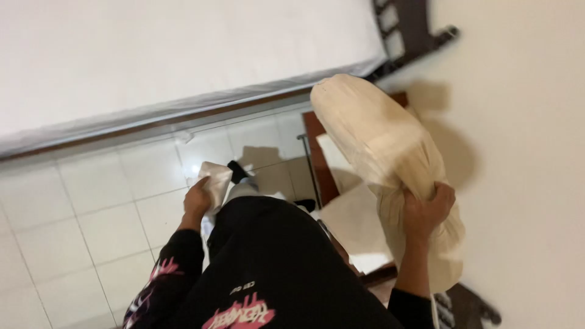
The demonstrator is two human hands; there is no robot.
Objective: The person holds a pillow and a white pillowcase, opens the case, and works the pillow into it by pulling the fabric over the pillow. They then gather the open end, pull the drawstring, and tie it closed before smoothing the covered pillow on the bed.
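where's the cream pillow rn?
Head view, right side: the cream pillow is held up in the right hand, against the wall, above the wooden bedside table.

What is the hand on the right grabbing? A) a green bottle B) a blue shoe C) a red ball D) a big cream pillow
D: the right hand grips a bunched end of the big cream pillow, lifted near the wall, while the left hand holds a small white cloth.
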